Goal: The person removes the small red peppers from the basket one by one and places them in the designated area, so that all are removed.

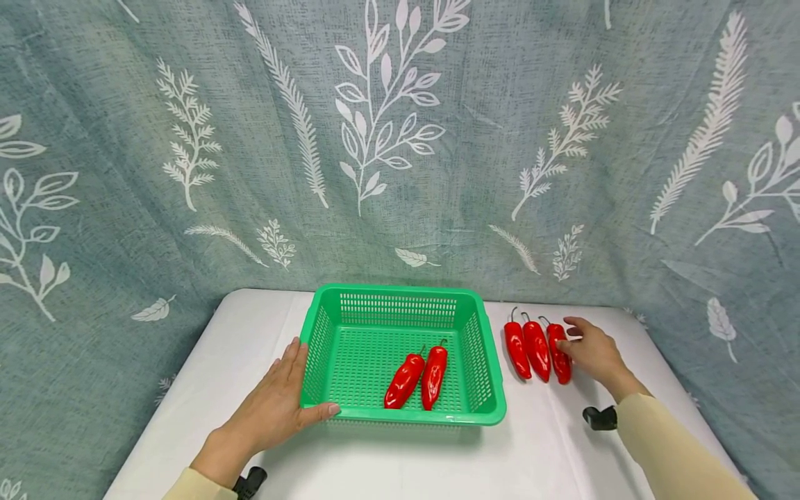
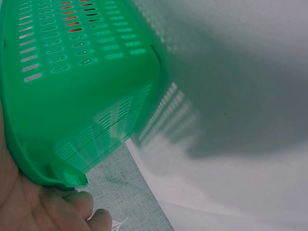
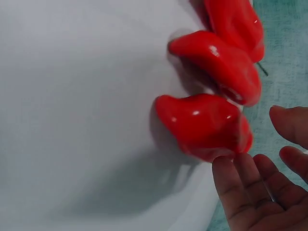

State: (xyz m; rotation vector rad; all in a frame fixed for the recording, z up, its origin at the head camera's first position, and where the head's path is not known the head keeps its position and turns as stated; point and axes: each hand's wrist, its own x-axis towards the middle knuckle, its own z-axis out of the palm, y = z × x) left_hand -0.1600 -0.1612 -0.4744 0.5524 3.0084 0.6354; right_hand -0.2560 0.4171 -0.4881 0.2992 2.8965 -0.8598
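Note:
My left hand [image 1: 275,392] is at the near left corner of a green plastic basket [image 1: 400,417], fingers stretched along its left side and thumb on the front rim. In the left wrist view, the basket corner [image 2: 72,178] lies against the palm. Two red chili peppers [image 1: 434,378] with stems lie inside the basket. To its right, three more lie side by side on the table. My right hand [image 1: 596,354] reaches over the rightmost pepper [image 3: 202,125]; its fingers are spread, with fingertips at the pepper's side. Whether they touch it I cannot tell.
A white-covered table [image 1: 400,465] carries the basket and peppers. Behind it hangs a grey-green curtain [image 1: 462,173] printed with white leaves. The middle pepper [image 1: 536,351] and the left pepper [image 1: 517,349] lie close beside the rightmost one.

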